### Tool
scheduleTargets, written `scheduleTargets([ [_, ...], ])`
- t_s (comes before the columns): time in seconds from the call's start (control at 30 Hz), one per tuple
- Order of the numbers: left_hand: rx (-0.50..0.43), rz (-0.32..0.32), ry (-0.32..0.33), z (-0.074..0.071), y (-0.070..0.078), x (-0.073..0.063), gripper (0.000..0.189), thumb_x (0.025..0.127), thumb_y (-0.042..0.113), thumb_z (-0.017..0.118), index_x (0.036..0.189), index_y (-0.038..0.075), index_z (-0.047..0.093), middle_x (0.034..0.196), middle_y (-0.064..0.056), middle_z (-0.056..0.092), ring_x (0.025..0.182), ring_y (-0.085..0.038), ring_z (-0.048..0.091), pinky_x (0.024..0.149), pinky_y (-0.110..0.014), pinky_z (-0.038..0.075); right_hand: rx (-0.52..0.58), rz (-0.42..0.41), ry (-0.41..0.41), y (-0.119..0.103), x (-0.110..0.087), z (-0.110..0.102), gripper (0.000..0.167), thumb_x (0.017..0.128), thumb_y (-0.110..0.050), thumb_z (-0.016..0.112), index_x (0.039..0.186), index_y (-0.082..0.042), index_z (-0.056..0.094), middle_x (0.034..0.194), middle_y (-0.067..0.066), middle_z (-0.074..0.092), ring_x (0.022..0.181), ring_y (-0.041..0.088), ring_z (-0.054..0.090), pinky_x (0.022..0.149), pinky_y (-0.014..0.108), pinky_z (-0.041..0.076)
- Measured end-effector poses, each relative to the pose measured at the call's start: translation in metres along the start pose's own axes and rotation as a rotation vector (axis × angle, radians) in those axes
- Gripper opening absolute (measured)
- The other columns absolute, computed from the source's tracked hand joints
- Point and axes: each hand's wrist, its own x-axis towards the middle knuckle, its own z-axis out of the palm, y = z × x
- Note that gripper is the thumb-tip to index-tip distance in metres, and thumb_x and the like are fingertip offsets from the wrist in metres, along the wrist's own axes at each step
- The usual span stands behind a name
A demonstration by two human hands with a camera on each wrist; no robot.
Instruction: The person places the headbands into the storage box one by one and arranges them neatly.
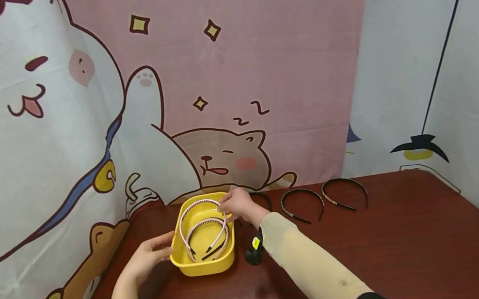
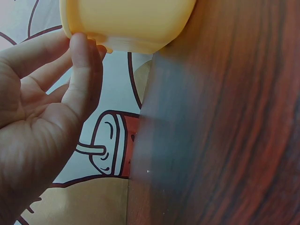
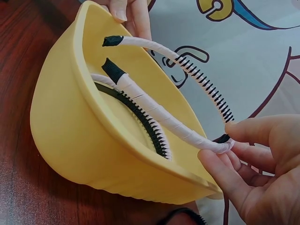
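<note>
A yellow plastic basin (image 1: 206, 268) stands on the table at the left of the head view. My left hand (image 1: 146, 259) grips its left side, with the fingertips at the rim. A pale pink headband (image 3: 164, 123) with dark comb-like teeth and black tips is pinched between the thumb and fingers of my right hand (image 3: 260, 164). It is held over the basin, its tips pointing down toward the inside. Further headbands (image 3: 152, 126), one dark and one pale, both with teeth, lie in the basin below it.
To the right of the basin, two dark headbands (image 1: 301, 190) (image 1: 342, 179) lie near the table's back edge. Another dark headband (image 1: 266, 198) is partly hidden behind my right hand. A cloth printed with cartoon animals (image 1: 285, 84) hangs behind the brown table (image 1: 378, 253).
</note>
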Motion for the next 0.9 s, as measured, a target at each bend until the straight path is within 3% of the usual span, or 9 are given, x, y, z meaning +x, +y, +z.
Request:
scheduleTargets([
  [0.27,-0.010,0.013,-0.007,0.000,-0.001,0.000,0.052,0.093,0.004,0.062,0.140,-0.008,0.044,0.136,-0.028,0.050,0.100,-0.028,0.063,0.083,-0.032,0.053,-0.026,0.008,0.007,0.000,0.000,0.004,0.018,0.083,-0.001,0.073,0.099,0.006,0.070,0.089,0.013,0.061,0.083,0.029,0.064,0.061,0.036,0.058],
  [0.53,-0.002,-0.005,-0.006,-0.001,0.000,0.000,0.053,0.093,0.007,0.063,0.141,-0.006,0.045,0.135,-0.026,0.052,0.102,-0.029,0.062,0.087,-0.038,0.052,-0.048,0.032,0.023,0.001,0.006,0.005,0.014,0.081,0.001,0.073,0.092,0.007,0.068,0.083,0.013,0.060,0.066,0.019,0.058,0.058,0.035,0.057],
  [0.9,-0.016,-0.003,-0.007,0.000,-0.001,0.001,0.052,0.094,0.005,0.061,0.141,-0.008,0.044,0.136,-0.027,0.050,0.100,-0.028,0.063,0.086,-0.036,0.052,-0.100,0.050,0.049,0.001,0.012,0.006,0.012,0.077,0.003,0.075,0.084,0.006,0.066,0.074,0.014,0.058,0.057,0.018,0.057,0.052,0.033,0.056],
])
